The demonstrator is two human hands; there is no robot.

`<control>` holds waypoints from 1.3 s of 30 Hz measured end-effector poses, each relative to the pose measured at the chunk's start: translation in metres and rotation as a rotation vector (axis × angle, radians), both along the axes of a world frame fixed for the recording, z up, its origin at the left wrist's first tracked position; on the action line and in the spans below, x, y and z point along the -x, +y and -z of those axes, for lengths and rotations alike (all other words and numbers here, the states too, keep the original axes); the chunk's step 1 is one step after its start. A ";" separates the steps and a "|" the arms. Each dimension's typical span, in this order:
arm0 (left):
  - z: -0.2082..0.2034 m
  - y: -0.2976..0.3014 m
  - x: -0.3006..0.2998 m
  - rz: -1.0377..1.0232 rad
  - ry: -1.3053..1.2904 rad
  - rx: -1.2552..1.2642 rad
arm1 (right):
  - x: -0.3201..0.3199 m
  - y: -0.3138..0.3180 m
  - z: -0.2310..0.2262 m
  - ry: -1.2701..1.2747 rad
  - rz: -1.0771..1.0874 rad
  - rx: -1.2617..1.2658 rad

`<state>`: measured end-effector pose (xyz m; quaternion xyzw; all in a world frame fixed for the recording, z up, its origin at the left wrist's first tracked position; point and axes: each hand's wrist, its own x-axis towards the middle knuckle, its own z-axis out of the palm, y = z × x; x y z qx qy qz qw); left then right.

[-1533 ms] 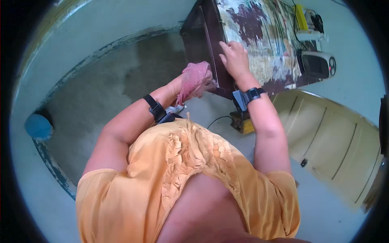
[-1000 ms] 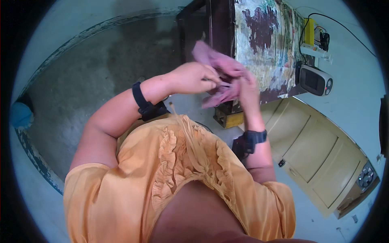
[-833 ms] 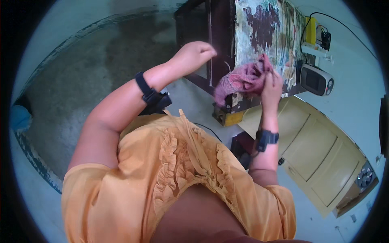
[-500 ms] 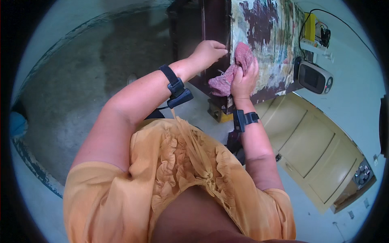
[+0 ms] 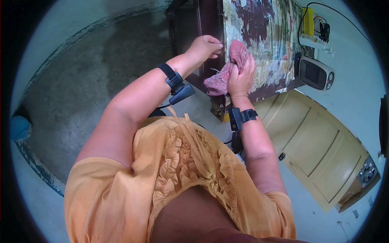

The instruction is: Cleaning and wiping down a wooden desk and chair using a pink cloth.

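Note:
My right hand (image 5: 242, 78) grips a crumpled pink-red checked cloth (image 5: 239, 52) against the worn top of a dark wooden table (image 5: 263, 44). One end of the cloth (image 5: 219, 83) hangs over the table's near left corner. Patches of pale, peeling covering and dark brown surface alternate across the tabletop. My left hand (image 5: 207, 47) is held beside the table's left edge, its fingers curled and pressed together. Whatever may be between those fingertips is too small to make out. Both wrists wear black straps with small dark devices.
A grey box-shaped device with a dark screen (image 5: 314, 75) stands at the table's right edge. Beyond it are a yellow object (image 5: 308, 22), a white power strip and a looping black cable (image 5: 344, 22). A cream panelled door (image 5: 320, 150) lies to the right. Grey floor (image 5: 89, 77) stretches left.
My left hand has shifted slightly left and up, its fingers curling in more. The right hand stays on the cloth, which sits a little farther left in view, as does the table.

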<state>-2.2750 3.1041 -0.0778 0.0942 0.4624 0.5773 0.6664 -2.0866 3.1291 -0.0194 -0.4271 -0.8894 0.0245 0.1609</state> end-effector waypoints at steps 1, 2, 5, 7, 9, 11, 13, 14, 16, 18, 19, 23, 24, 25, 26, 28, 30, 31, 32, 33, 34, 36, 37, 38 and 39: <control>0.002 0.000 0.001 0.021 -0.006 -0.010 | -0.001 0.001 0.000 -0.008 -0.001 -0.007; 0.003 0.000 0.002 0.042 -0.012 -0.020 | 0.000 0.001 0.000 -0.006 0.000 -0.009; 0.005 0.003 0.008 0.097 -0.006 -0.008 | 0.000 0.000 0.000 -0.028 -0.003 -0.011; 0.005 0.004 0.011 0.167 -0.014 0.002 | 0.000 0.000 -0.001 -0.029 -0.006 -0.002; 0.006 0.006 0.012 0.167 0.045 -0.015 | -0.001 -0.001 0.001 -0.013 -0.011 0.001; 0.009 0.008 0.011 0.168 0.103 -0.033 | -0.001 -0.002 0.001 0.003 -0.016 0.004; 0.012 0.010 0.009 0.205 0.382 -0.080 | 0.001 -0.002 -0.001 0.002 -0.020 0.007; 0.010 0.013 0.009 0.226 0.518 -0.109 | -0.001 -0.002 -0.001 0.004 -0.015 0.003; 0.006 0.010 0.005 0.207 0.471 -0.061 | -0.003 -0.002 0.001 -0.014 -0.019 -0.014; 0.003 0.004 0.001 0.189 0.415 -0.003 | -0.001 -0.003 -0.001 -0.006 -0.008 0.008; 0.002 0.002 0.001 0.149 0.279 -0.005 | 0.000 -0.002 -0.002 0.002 -0.001 0.028; 0.001 -0.004 -0.001 0.159 0.061 0.006 | -0.001 0.000 0.000 -0.005 -0.005 0.007; 0.003 -0.003 -0.001 0.176 0.021 0.021 | -0.002 0.001 0.001 -0.010 -0.012 -0.009; 0.004 -0.002 -0.001 0.171 0.020 0.024 | -0.002 0.001 0.002 -0.015 -0.019 -0.026; 0.006 -0.002 -0.002 0.160 0.002 0.012 | -0.002 0.001 0.002 -0.016 -0.025 -0.022; 0.009 0.000 -0.003 0.143 -0.018 0.003 | -0.002 0.001 0.002 -0.001 -0.023 -0.018; 0.011 0.001 -0.006 0.127 0.069 -0.046 | -0.001 0.000 0.002 -0.001 -0.025 -0.012; 0.012 0.001 -0.009 0.111 0.129 -0.059 | 0.000 -0.001 0.001 0.000 -0.020 -0.009; 0.013 0.000 -0.011 0.107 0.127 -0.056 | -0.001 -0.001 0.002 -0.002 -0.024 -0.007; 0.013 -0.002 -0.013 0.081 0.074 -0.064 | -0.001 0.000 0.002 0.002 -0.024 -0.011; 0.014 -0.003 -0.014 0.055 0.020 -0.072 | -0.002 0.000 0.003 0.005 -0.024 -0.014; 0.017 -0.004 -0.014 0.047 -0.023 -0.070 | -0.001 -0.001 0.002 0.005 -0.025 -0.005; 0.019 -0.004 -0.013 0.053 -0.101 -0.084 | -0.001 -0.001 0.001 0.006 -0.021 0.003; 0.021 -0.005 -0.013 0.056 -0.179 -0.096 | -0.001 0.000 0.002 0.005 -0.026 0.006; 0.024 -0.006 -0.014 0.051 -0.179 -0.094 | -0.001 0.000 0.002 0.002 -0.022 0.005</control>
